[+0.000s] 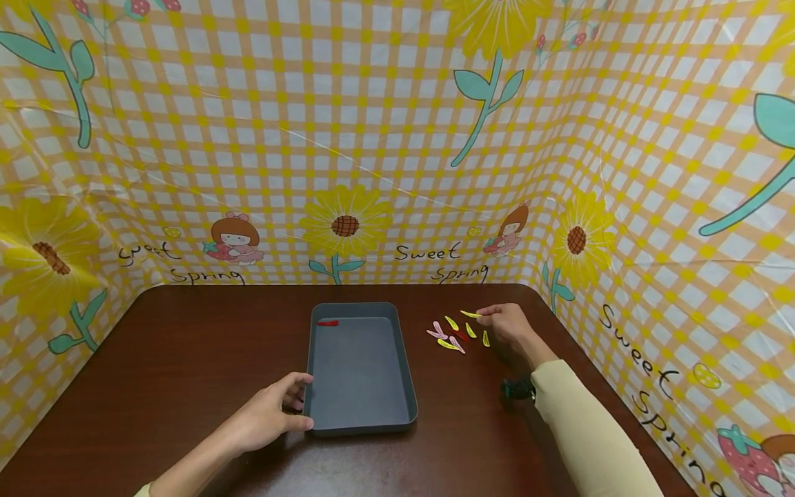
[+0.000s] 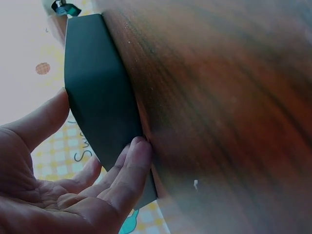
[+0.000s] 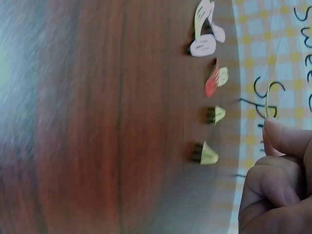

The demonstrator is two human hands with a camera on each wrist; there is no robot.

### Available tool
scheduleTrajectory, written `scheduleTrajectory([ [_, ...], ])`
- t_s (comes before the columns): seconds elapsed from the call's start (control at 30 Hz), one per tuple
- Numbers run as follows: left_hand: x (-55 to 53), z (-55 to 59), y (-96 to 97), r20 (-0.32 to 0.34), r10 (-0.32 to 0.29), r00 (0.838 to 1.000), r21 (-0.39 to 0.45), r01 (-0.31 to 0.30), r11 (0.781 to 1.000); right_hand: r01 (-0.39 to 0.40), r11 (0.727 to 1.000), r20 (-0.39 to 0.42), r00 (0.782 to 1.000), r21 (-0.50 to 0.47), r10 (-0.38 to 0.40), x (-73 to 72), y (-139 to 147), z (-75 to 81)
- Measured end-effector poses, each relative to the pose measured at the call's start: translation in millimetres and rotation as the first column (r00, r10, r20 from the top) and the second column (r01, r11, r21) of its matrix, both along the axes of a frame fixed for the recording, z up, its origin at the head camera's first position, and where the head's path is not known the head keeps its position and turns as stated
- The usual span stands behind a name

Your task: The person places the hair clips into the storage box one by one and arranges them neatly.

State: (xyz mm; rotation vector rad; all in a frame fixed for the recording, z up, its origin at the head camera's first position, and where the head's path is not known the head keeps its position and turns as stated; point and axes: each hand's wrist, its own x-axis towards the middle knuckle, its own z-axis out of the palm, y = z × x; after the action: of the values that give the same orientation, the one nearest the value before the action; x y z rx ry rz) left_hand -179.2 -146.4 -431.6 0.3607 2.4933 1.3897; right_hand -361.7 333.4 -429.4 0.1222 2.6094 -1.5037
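Note:
A grey rectangular tray point(image 1: 363, 429) lies on the dark table, with a red hair clip point(image 1: 328, 323) at its far left inside. My left hand point(image 1: 267, 414) holds the tray's left side near the front corner. In the left wrist view, the thumb touches the rim while fingertips point(image 2: 140, 151) reach the bottom edge. My right hand point(image 1: 508, 323) pinches a yellow hair clip point(image 1: 470, 314) between thumb and finger, raised over the table. Below and left of it lie several hair clips: yellow ones point(image 1: 486, 339), pink ones point(image 1: 457, 345) and a red one point(image 3: 210, 87).
The dark wooden table point(image 1: 205, 352) extends around the tray and clips. Checked cloth point(image 1: 279, 166) with sunflower prints stands as walls behind and at both sides. A dark band point(image 1: 517, 388) sits at my right wrist.

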Motion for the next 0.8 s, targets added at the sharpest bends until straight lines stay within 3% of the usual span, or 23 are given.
scheduleTrajectory([
  [0.43,-0.6,-0.8,0.7,0.001,0.002,1.000,-0.001,-0.002,1.000,-0.073,0.997,-0.030,0.997,-0.014,0.073,-1.1,-33,17.2],
  [0.8,-1.9,-1.8,1.7,-0.001,0.010,1.000,0.000,-0.010,1.000,-0.113,0.993,-0.004,0.994,-0.019,0.113,-4.7,-57,31.7],
])
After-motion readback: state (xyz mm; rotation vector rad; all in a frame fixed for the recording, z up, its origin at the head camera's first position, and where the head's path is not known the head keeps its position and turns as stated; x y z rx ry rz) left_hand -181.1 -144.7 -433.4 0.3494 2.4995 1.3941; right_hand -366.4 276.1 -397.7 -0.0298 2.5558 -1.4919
